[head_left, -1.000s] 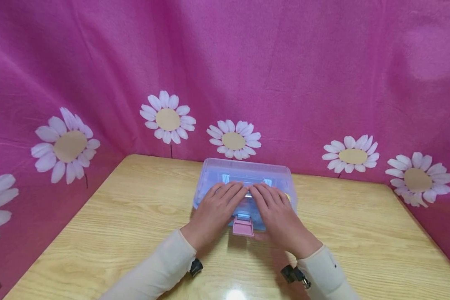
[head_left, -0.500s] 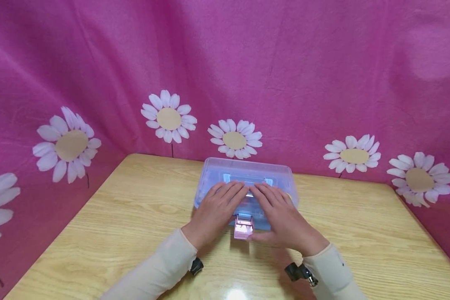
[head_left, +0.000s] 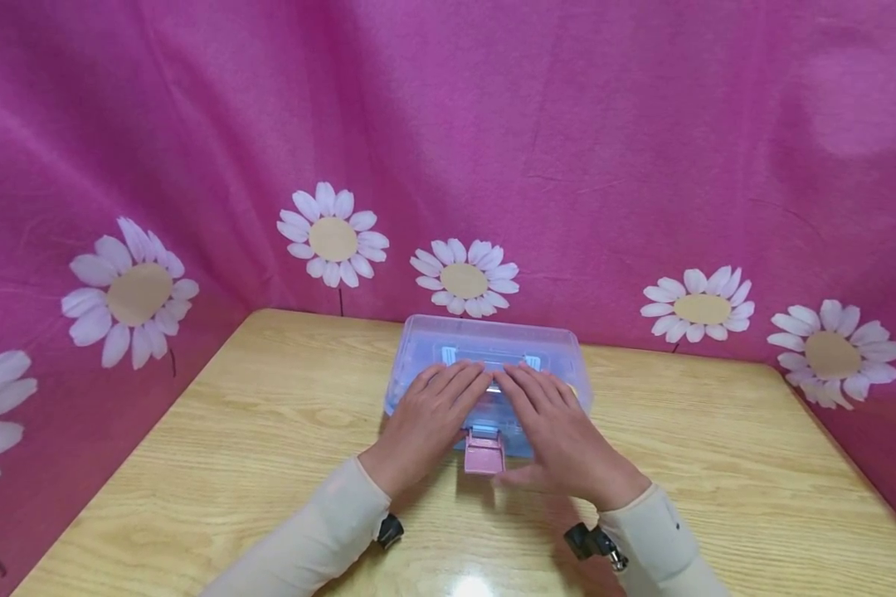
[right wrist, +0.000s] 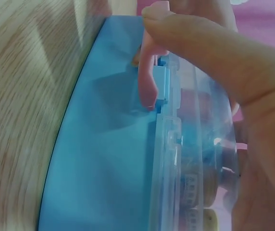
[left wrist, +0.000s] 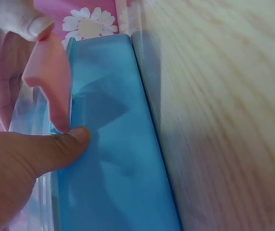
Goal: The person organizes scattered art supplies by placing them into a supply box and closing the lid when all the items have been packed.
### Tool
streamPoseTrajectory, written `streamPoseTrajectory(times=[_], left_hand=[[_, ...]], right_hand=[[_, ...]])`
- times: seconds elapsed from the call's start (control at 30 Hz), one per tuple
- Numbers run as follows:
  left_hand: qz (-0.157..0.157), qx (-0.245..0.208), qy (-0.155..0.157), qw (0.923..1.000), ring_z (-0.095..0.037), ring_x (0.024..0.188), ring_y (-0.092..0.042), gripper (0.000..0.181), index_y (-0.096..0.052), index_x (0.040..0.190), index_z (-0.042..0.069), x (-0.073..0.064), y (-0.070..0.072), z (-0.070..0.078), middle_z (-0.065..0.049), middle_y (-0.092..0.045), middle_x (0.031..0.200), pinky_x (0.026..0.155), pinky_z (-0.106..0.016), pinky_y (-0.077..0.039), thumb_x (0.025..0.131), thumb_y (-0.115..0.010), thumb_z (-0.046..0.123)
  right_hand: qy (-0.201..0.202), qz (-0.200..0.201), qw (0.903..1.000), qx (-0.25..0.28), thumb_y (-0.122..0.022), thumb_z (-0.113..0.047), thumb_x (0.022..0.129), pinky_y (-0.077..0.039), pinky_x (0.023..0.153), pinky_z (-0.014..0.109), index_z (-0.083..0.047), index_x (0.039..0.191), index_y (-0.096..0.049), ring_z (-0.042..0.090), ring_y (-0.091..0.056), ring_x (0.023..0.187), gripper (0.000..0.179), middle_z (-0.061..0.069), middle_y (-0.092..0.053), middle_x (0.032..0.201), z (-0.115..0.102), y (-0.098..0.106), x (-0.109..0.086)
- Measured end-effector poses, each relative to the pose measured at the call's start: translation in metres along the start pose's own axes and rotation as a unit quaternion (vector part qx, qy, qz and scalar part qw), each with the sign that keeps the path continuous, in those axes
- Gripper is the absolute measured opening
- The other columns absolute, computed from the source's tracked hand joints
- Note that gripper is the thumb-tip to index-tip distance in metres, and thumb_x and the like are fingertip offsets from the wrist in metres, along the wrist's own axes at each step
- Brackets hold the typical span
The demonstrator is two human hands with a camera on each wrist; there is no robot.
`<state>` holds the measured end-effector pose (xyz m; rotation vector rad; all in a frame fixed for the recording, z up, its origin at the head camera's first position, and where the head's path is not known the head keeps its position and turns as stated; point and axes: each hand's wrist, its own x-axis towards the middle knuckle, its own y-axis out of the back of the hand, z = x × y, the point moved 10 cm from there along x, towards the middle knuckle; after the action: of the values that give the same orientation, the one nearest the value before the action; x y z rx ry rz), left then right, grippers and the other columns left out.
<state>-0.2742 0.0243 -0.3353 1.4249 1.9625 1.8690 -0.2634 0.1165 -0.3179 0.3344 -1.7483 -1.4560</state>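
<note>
A plastic storage box [head_left: 493, 336] with a clear lid and blue base sits near the table's back edge. From its front sticks a pink latch [head_left: 484, 456], tilted outward. My left hand [head_left: 426, 423] grips the box's front left side, fingers over the lid and thumb [left wrist: 68, 147] against the blue front beside the latch. My right hand [head_left: 563, 431] rests its extended fingers on the lid's right side. Its thumb [right wrist: 190, 31] touches the latch's outer end. Through the lid, round pieces with white labels [right wrist: 190, 187] show; their kind is unclear.
A light wooden table [head_left: 231, 448] bears the box. Pink cloth with white daisies [head_left: 538, 149] hangs behind it and along both sides. Black camera mounts [head_left: 593, 543] sit at both wrists.
The pink latch has swung a little farther out toward me, and my right thumb has moved outward with it. My left hand and the box stay in place.
</note>
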Motion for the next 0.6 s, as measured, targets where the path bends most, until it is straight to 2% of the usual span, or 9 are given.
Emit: streamPoseTrajectory(times=[0.27,0.43,0.6], left_hand=[[0.017,-0.002,-0.006,0.9998,-0.018,0.141,-0.029,0.095,-0.027,0.152,0.013,-0.0001,0.0021,0.0005,-0.003,-0.035,0.153,0.116,-0.037,-0.022,0.077,-0.080,0.038],[0.017,0.002,-0.007,0.9998,-0.019,0.141,-0.029,0.095,-0.028,0.152,0.013,-0.0004,0.0016,0.0004,-0.003,-0.036,0.153,0.116,-0.037,-0.022,0.077,-0.081,0.038],[0.021,0.007,-0.009,0.9997,-0.019,0.141,-0.030,0.095,-0.029,0.151,0.013,-0.0010,0.0017,0.0010,-0.003,-0.036,0.152,0.116,-0.037,-0.023,0.077,-0.081,0.037]], right_hand=[[-0.011,-0.020,0.9992,0.033,-0.075,-0.057,0.072,-0.018,0.115,0.053,-0.006,0.151,-0.025,0.033,-0.026,0.141,0.107,0.014,-0.031,0.153,0.0031,-0.0011,-0.0003],[-0.006,-0.012,0.9988,0.048,-0.070,-0.048,0.080,-0.019,0.113,0.054,-0.007,0.151,-0.027,0.033,-0.027,0.140,0.093,0.014,-0.033,0.152,0.0023,0.0017,-0.0009],[-0.012,0.004,0.9985,0.053,-0.068,-0.047,0.083,-0.021,0.113,0.054,-0.007,0.150,-0.030,0.033,-0.029,0.140,0.087,0.013,-0.035,0.151,0.0027,0.0028,-0.0010]])
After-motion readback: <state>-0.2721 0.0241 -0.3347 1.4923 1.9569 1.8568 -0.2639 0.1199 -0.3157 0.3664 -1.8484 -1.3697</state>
